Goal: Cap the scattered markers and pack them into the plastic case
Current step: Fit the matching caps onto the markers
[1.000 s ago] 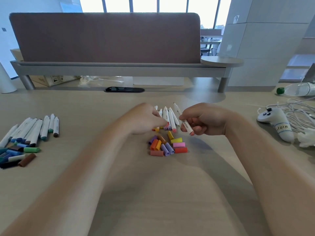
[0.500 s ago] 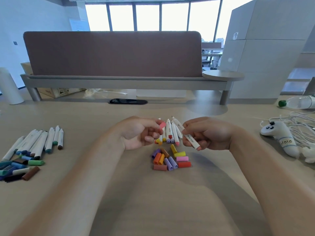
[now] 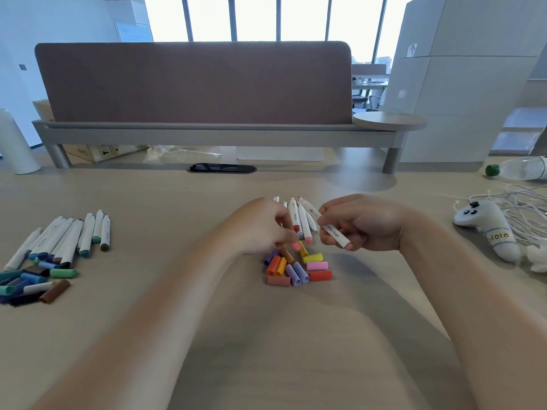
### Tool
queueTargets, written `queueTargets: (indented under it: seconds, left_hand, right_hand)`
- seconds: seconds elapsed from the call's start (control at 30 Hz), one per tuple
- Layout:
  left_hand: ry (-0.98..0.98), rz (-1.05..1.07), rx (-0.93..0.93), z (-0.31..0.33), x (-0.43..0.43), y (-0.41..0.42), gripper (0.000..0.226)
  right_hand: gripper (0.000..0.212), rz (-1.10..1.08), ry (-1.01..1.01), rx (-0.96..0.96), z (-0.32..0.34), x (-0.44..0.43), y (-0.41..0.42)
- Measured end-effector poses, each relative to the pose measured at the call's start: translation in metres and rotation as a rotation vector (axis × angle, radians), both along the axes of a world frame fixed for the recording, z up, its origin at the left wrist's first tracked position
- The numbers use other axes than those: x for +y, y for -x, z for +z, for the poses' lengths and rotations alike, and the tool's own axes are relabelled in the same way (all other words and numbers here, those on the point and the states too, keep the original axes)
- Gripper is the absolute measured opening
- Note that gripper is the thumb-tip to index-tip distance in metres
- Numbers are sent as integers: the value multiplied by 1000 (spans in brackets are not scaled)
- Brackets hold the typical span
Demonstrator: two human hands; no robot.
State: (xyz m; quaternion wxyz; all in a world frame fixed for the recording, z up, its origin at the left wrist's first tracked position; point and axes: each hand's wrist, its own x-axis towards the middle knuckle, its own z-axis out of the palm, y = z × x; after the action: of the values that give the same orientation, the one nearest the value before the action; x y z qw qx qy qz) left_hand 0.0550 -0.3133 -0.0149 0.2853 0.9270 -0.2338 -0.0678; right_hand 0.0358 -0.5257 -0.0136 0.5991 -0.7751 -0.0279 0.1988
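Note:
My right hand (image 3: 364, 224) grips a white marker (image 3: 333, 232) printed "marker", held slanted above the desk. My left hand (image 3: 263, 226) is low over a heap of loose caps (image 3: 297, 269) in orange, purple, yellow, pink and red, and pinches a pink cap (image 3: 296, 246) at its fingertips; the hand is blurred. Behind both hands lies a short row of white markers (image 3: 299, 217). At the far left is a second group of white markers (image 3: 68, 235), with blue, green and brown caps (image 3: 35, 279) in front of it. No plastic case is in view.
A white controller (image 3: 485, 224) and tangled white cables (image 3: 527, 208) lie at the right, with a green-capped bottle (image 3: 521, 168) behind them. A brown partition (image 3: 192, 84) runs along the desk's back, above a black cable slot (image 3: 222, 168). A white cylinder (image 3: 14, 143) stands far left.
My left hand had lifted the pink cap half a second ago and has now dropped toward the cap heap. My right hand keeps hold of the same marker, almost unmoved.

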Motion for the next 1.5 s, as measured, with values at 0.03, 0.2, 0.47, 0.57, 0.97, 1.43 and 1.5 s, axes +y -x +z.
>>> queueTargets:
  seconds: [0.03, 0.2, 0.47, 0.57, 0.97, 1.43, 1.5]
  left_hand:
    - [-20, 11, -47, -2, -2, 0, 13]
    - [-79, -6, -31, -6, -5, 1, 11]
    - [-91, -34, -99, 4, -4, 5, 7]
    - [-151, -73, -72, 7, -3, 7, 6]
    - [-404, -181, 39, 20, 7, 14, 7]
    - [-536, -252, 105, 18, -1, 31, 17]
    - [-533, -255, 95, 18, -1, 31, 16]
  right_hand:
    - [22, 0, 1, 0, 0, 0, -1]
    - [24, -11, 10, 0, -2, -2, -2]
    - [19, -12, 56, 10, -2, -4, -4]
    - [20, -11, 69, 13, -2, -4, -3]
    - [23, -15, 145, 19, 1, -8, -2]
    - [24, 25, 149, 17, 2, -1, 1]
    - [24, 22, 150, 8, 3, 0, 1]
